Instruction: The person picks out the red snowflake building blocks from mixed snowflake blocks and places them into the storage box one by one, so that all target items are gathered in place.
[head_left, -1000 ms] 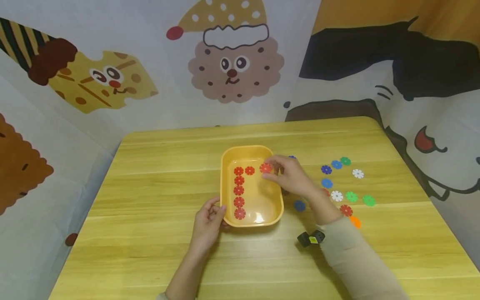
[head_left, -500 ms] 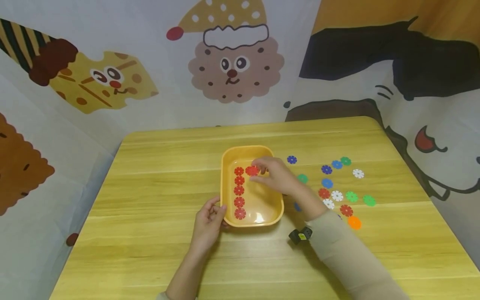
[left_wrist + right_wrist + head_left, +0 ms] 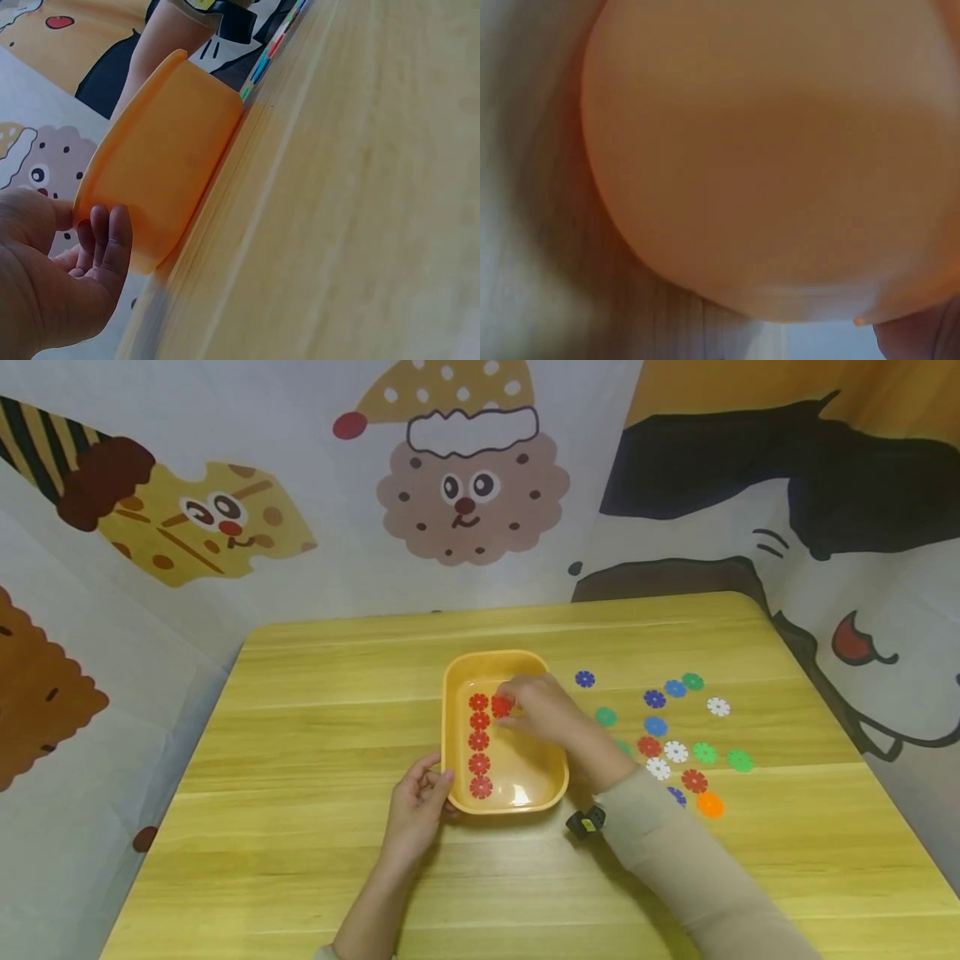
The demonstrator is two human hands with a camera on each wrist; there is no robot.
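Note:
A yellow-orange plastic tray (image 3: 524, 756) sits on the table, its outer wall (image 3: 165, 150) close up in the left wrist view. My left hand (image 3: 415, 802) grips its near-left rim between thumb and fingers. Inside, several red snowflake discs (image 3: 478, 741) form a column along the left side. My right hand (image 3: 546, 714) reaches over the right rim and pinches a red snowflake disc (image 3: 500, 707) beside the column's top. That disc overlaps another one laid there, which the fingers and disc mostly hide. Only the tray's outside (image 3: 765, 187) fills the right wrist view.
Right of the tray lie loose snowflake discs: blue (image 3: 655, 727), green (image 3: 705, 752), white (image 3: 717, 707), red (image 3: 693, 781) and orange (image 3: 710, 805). A small black wrist camera (image 3: 585, 822) hangs at the right wrist. Behind the wooden table (image 3: 300, 718) stands a cartoon-printed cloth (image 3: 330, 577).
My right hand has moved left inside the tray with the red snowflake disc, from the right side to beside the column's top. My left hand has stayed on the rim.

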